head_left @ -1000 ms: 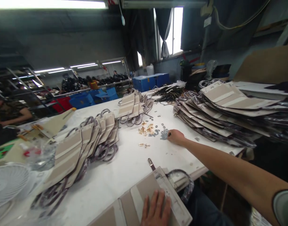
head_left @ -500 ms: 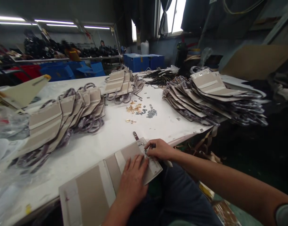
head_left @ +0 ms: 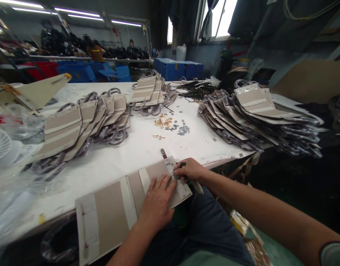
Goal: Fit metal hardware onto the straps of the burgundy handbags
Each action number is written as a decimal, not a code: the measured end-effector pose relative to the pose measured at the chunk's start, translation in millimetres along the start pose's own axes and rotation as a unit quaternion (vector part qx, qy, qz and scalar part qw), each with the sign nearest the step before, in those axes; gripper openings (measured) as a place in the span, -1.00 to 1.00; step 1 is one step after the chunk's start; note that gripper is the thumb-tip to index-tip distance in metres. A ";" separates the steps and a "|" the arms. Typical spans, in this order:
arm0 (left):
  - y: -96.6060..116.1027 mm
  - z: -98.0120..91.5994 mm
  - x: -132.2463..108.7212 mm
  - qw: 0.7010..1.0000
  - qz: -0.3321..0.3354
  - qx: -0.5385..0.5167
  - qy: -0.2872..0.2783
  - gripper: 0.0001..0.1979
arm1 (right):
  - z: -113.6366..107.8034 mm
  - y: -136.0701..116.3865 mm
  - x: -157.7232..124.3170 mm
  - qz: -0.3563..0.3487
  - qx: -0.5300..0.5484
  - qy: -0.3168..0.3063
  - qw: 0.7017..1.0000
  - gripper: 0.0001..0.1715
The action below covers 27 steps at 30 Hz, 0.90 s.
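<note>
A long beige panel with white strips, apparently a bag body (head_left: 110, 212), lies opened out across the table's front edge and my lap. My left hand (head_left: 158, 195) rests flat on it, fingers stretched out. At the panel's far right end my right hand (head_left: 188, 170) has its fingers pinched together close to the surface, by a small metal piece; what they hold is too small to make out. A dark strap tab (head_left: 163, 153) with metal on it sticks out past the panel's far edge.
Gold metal fittings (head_left: 163, 122) and small grey metal plates (head_left: 183, 129) lie mid-table. Stacks of similar panels with wrapped handles stand left (head_left: 63, 123), at the back (head_left: 147, 90) and right (head_left: 231, 118). Black straps (head_left: 196, 89) lie behind. A white fan (head_left: 0, 144) is at the left edge.
The view has shifted, so the scene sits further right. Both hands stay on the panel in nearly the same places; my right fingers have moved only slightly.
</note>
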<state>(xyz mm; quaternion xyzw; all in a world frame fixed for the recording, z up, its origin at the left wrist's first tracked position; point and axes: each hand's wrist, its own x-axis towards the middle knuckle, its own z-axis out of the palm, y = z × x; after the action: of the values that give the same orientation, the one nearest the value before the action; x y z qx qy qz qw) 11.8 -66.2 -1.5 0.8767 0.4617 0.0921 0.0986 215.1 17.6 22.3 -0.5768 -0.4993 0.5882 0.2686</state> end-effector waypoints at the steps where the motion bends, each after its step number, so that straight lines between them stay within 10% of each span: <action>1: 0.1 0.2 -0.3 1.000 0.001 0.002 0.003 -0.18 | -0.5 0.4 0.7 0.001 0.004 0.000 1.000 -0.90; 16: 1.3 3.4 0.7 1.000 -0.004 0.027 -0.010 -0.11 | 3.5 -3.8 -3.3 -0.128 -0.331 0.059 0.933 -0.88; 27: 2.9 -4.5 5.0 0.999 -0.001 0.036 -0.039 -0.08 | -3.5 -4.5 0.6 -0.146 -0.375 0.027 0.915 -0.81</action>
<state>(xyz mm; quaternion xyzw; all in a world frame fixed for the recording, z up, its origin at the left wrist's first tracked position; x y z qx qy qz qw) 15.8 -63.3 4.0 0.8821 0.4615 0.0410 0.0845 217.1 20.8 26.6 -0.5711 -0.7546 0.2963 0.1287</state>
